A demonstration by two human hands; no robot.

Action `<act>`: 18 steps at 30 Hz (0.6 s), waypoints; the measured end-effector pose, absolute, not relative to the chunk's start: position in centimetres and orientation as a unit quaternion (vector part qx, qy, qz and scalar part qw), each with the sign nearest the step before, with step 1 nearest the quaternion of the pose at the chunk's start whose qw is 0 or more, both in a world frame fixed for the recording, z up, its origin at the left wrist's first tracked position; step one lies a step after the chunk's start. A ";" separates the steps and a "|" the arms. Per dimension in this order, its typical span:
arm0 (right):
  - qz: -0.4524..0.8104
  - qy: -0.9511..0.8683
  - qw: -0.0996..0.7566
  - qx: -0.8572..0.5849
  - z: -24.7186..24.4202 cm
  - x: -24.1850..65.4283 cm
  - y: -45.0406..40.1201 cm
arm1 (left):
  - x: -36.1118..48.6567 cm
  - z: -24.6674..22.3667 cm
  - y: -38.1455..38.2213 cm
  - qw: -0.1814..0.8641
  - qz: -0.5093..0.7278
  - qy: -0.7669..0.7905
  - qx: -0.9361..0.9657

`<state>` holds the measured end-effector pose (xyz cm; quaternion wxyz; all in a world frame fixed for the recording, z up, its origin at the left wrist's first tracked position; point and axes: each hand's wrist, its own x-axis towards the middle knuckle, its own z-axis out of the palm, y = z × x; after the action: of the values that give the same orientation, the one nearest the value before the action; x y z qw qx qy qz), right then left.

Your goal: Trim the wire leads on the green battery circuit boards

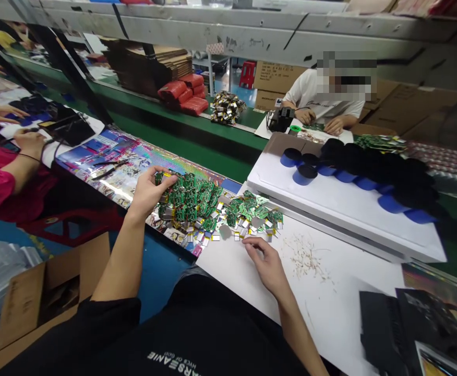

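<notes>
Green circuit boards (189, 196) with small silver, yellow-ended battery packs lie heaped before me, partly in rows. At the left end of the heap is my left hand (150, 192), its thumb and fingers closed around the edge of a circuit board (166, 176), largely hidden by the hand. My right hand (266, 263) hovers low over the white board (236, 266), fingers loosely bent and apart, with nothing visible in them. Just beyond its fingertips lie loose battery packs (237, 236) and a grey round piece (225, 232).
Small pale scraps (309, 258) are scattered right of my right hand. Behind them, a white foam slab (291, 190) carries several blue-and-black cylinders (305, 175). Black sheets (385, 324) lie at lower right. A co-worker (326, 104) sits opposite; a pink-sleeved person (13, 177) works at left.
</notes>
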<state>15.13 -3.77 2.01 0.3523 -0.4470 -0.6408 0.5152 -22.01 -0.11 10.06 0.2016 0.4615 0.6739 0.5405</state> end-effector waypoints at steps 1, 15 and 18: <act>0.522 -0.639 0.360 -0.436 2.5 14.6 -4.0 | -21.0 10.6 -0.5 0.210 0.542 0.663 0.471; 0.520 -0.516 0.437 -0.522 3.6 16.3 -6.5 | 0.5 3.6 -4.3 0.442 0.533 0.547 0.471; 0.614 -0.422 0.434 -0.506 2.6 17.4 -6.9 | 2.6 2.9 -4.0 0.570 0.504 0.498 0.417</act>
<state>17.44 -6.85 2.58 0.4339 -0.5063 -0.4217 0.6145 2.55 -4.01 2.90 0.5700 0.4167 0.4978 0.5037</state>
